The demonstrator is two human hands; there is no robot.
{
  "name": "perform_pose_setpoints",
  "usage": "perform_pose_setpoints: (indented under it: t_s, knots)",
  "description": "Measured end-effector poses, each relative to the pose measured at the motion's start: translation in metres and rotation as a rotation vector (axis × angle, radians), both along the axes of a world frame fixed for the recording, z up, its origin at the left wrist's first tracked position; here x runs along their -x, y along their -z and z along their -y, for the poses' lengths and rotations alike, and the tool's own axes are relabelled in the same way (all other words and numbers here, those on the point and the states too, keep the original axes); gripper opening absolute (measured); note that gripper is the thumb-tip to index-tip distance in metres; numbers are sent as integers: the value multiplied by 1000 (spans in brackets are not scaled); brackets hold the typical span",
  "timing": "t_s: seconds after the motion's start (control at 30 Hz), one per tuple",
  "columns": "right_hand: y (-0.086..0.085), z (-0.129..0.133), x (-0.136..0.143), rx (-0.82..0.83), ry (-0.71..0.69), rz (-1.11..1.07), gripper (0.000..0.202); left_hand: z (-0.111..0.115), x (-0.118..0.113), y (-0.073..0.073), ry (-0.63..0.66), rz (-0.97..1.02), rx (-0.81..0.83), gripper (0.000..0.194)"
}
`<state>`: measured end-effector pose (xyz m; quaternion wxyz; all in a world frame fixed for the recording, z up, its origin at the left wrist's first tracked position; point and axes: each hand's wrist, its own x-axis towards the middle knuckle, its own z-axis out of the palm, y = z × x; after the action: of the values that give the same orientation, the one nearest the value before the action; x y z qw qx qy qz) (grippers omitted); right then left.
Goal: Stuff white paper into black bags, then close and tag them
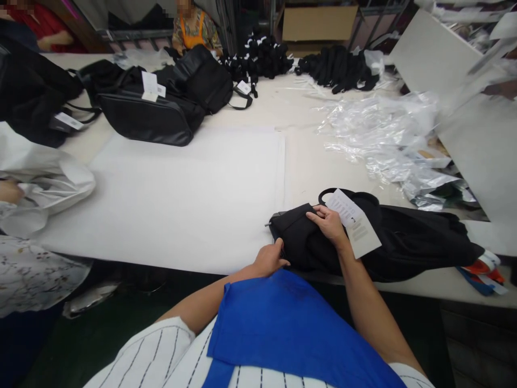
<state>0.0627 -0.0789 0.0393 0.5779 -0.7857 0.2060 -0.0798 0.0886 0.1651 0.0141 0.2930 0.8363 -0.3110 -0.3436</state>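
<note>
A black backpack point(416, 237) lies on its side along the table's front edge, in front of me and to the right. A loop handle sticks up from it, and a white printed hang tag point(365, 234) rests on top. My left hand point(271, 260) grips the bag's near left end, the thumb up and the fingers curled at its edge, partly hidden. On the bag's upper edge, my right hand point(328, 223) pinches the black fabric between thumb and fingers, just left of the tag.
Several black bags point(145, 116) with tags stand at the back left. Black straps point(339, 67) lie in piles along the far side. Clear plastic bags point(383, 124) are heaped at right. A co-worker's hand point(11, 191) is by a white bag point(60, 172) at left; other people are across the table.
</note>
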Motion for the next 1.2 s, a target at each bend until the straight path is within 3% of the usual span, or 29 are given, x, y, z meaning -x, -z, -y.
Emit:
perform_pose_setpoints:
  t_s: [0.17,0.33,0.47,0.63,0.77,1.03,1.13,1.2]
  knots:
    - [-12,-7,-1,158,-19,7,44,-5,-1,12,9,-58,65,38]
    - [-16,-8,-2,192,-29,17,46,-16,0,18,-21,-151,227,21]
    - [-27,-16,-2,246,-54,31,45,-23,3,13,15,45,252,16]
    - [-53,-43,-2,427,-91,113,35,-22,-1,20,39,419,81,25]
    - [-64,-61,6,513,-139,137,33,-12,-22,29,-64,473,27,27]
    - [-58,-71,20,708,-170,214,29,11,-73,35,-207,406,68,20]
    - [-67,-83,25,750,-147,270,25,4,-92,34,-294,358,71,20]
    - [-74,-90,41,696,-183,314,29,-10,-103,26,-371,355,65,33]
